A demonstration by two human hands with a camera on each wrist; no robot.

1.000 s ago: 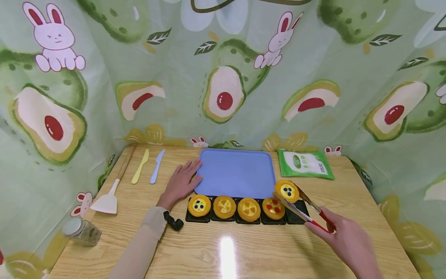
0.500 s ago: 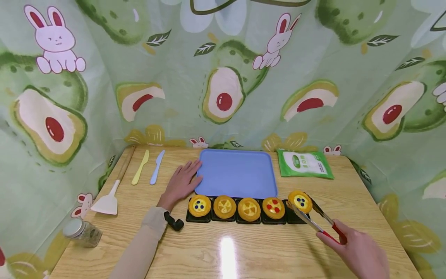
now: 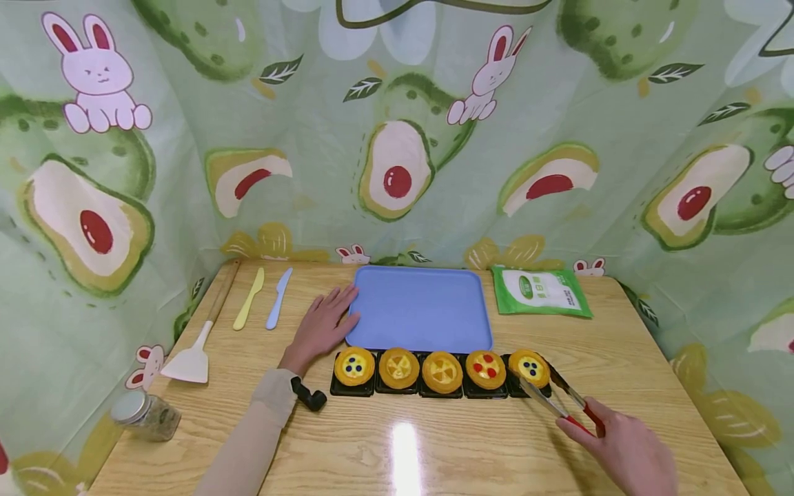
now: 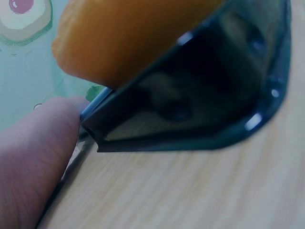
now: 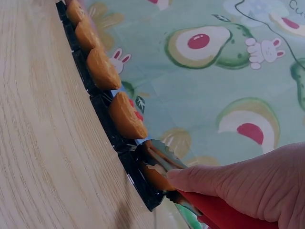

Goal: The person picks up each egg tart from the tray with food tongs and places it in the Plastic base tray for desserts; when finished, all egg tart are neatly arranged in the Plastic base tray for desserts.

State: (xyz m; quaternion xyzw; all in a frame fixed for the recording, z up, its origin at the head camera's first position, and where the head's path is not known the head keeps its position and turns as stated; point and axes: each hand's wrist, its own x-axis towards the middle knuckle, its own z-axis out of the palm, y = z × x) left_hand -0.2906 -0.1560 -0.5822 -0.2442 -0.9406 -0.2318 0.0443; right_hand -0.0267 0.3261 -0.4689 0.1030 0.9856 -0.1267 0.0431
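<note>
My right hand grips red-handled metal tongs, whose tips straddle an egg tart with blue berries. That tart sits in or just over the rightmost black tray; full contact cannot be told. In the right wrist view the tongs' scalloped end covers part of the tart. My left hand lies with fingers extended, touching the left edge of the blue serving tray. Left of the tongs, several tarts stand in a row of black trays, including a red-topped tart and another blue-berry tart.
A green-and-white packet lies at the back right. On the left are a yellow knife, a blue knife, a white spatula with a wooden handle and a glass jar. A patterned curtain surrounds the table.
The tongs carried the blue-berry tart from beside the blue tray's front right corner rightward, then down to the rightmost black tray. My left hand has stayed at the blue tray's edge.
</note>
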